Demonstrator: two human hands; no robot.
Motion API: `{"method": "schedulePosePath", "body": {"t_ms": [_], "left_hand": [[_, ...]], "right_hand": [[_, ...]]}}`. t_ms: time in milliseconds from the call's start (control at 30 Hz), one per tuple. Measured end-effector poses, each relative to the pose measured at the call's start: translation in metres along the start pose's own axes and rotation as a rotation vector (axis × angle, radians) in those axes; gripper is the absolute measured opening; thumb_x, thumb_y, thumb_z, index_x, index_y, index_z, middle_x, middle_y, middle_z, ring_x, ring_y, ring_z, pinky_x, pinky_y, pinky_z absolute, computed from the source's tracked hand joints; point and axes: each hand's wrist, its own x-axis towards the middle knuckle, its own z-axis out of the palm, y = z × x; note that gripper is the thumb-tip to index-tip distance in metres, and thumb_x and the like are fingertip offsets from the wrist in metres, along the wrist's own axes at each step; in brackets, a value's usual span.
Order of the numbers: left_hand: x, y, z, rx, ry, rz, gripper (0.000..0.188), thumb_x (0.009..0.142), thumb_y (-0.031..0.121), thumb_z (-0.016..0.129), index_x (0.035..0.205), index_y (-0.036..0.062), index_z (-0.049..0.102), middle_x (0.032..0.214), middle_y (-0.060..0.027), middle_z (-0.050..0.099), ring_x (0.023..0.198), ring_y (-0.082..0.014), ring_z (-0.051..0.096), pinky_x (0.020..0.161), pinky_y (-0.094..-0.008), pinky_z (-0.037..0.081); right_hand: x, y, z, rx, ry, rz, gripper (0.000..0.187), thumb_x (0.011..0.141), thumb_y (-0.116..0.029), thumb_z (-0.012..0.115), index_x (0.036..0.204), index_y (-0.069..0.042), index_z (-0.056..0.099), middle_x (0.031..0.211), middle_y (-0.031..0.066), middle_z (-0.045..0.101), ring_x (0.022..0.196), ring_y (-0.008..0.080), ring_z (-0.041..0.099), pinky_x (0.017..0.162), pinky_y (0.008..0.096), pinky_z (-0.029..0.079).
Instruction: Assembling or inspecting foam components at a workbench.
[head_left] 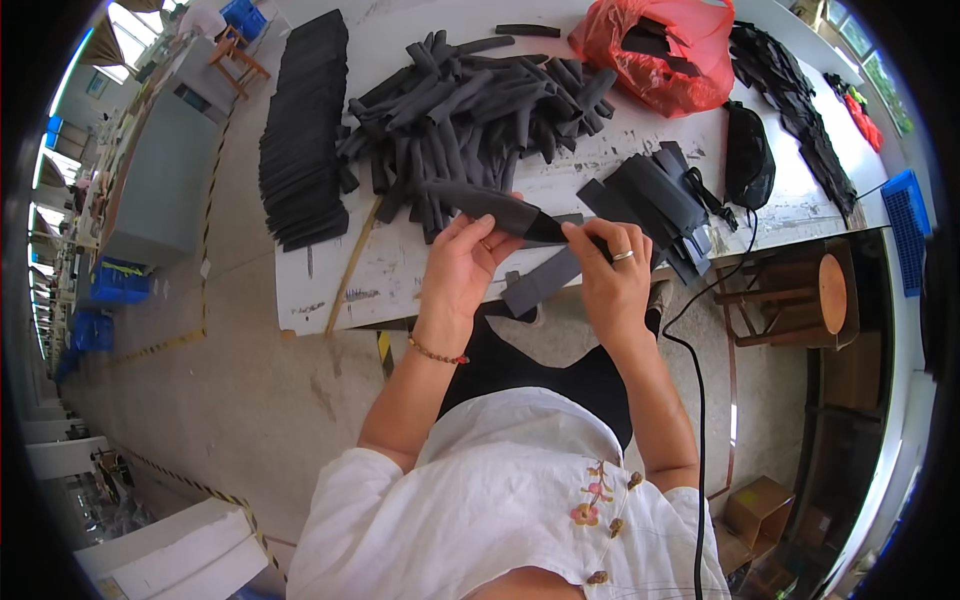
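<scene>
In front of my body, over the near edge of the white table [310, 285], a dark grey strip of fabric [480, 203] is stretched between my hands. My left hand [462, 258] grips its middle between thumb and fingers, palm turned up. At the strip's narrower black end, my right hand [612, 262] pinches with thumb and forefinger, the other fingers curled. Just beyond lies a heap of rolled dark grey tubes [470, 105]. Beside my right hand is a loose stack of flat dark strips [655, 195], and one strip [540, 281] lies at the table edge beneath my hands.
Overlapping dark pieces [305, 130] form a long row at the left. A red plastic bag [650, 85], a black mesh pouch [748, 155] and more dark strips [795, 110] lie to the right. A black cable [702, 420] hangs down past my right arm, near a wooden stool [832, 293].
</scene>
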Motion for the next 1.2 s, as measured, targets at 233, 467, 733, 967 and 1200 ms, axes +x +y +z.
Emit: {"method": "schedulePosePath", "body": {"t_ms": [233,467,733,967,1200], "left_hand": [[-0.019,-0.004,0.028,0.111,0.021,0.151,0.038,0.094,0.008,0.053,0.129,-0.0021,0.046,0.127,-0.0208,0.056,0.114,-0.0287,0.060,0.098,-0.0439,0.050],[-0.010,-0.014,0.031,0.100,-0.131,0.286,0.038,0.093,0.023,0.062,0.122,0.0024,0.050,0.103,-0.0160,0.066,0.106,-0.0308,0.063,0.096,-0.0418,0.047],[-0.021,-0.031,0.041,0.128,-0.001,0.318,0.031,0.100,0.028,0.051,0.097,-0.0024,0.054,0.092,-0.0191,0.069,0.096,-0.0289,0.067,0.086,-0.0375,0.053],[-0.013,-0.014,0.028,0.168,0.077,0.312,0.031,0.099,0.028,0.052,0.098,-0.0021,0.055,0.099,-0.0208,0.069,0.091,-0.0232,0.067,0.084,-0.0333,0.054],[-0.020,-0.035,0.034,-0.036,0.006,0.195,0.023,0.099,0.026,0.052,0.098,0.0035,0.054,0.106,-0.0212,0.067,0.101,-0.0243,0.064,0.089,-0.0356,0.051]], "right_hand": [[0.001,-0.015,0.006,0.004,0.085,0.009,0.044,0.070,-0.001,0.070,0.112,-0.009,0.066,0.102,0.0044,0.056,0.091,0.0248,0.054,0.080,0.0393,0.042],[-0.008,-0.049,0.017,0.309,0.075,0.111,0.051,0.069,0.003,0.076,0.116,0.000,0.058,0.111,0.0163,0.053,0.096,0.0318,0.053,0.079,0.0386,0.047],[-0.014,-0.042,0.036,0.333,0.095,-0.059,0.043,0.067,0.006,0.074,0.104,0.000,0.054,0.113,0.0203,0.052,0.095,0.0358,0.054,0.078,0.0415,0.049],[-0.020,-0.033,0.017,0.259,-0.135,0.071,0.034,0.069,0.001,0.073,0.099,-0.003,0.057,0.111,0.0184,0.053,0.092,0.0363,0.056,0.074,0.0427,0.050],[-0.004,-0.037,0.017,0.400,-0.153,0.095,0.028,0.073,0.002,0.071,0.096,-0.002,0.056,0.111,0.0193,0.055,0.087,0.0373,0.059,0.069,0.0420,0.050]]}}
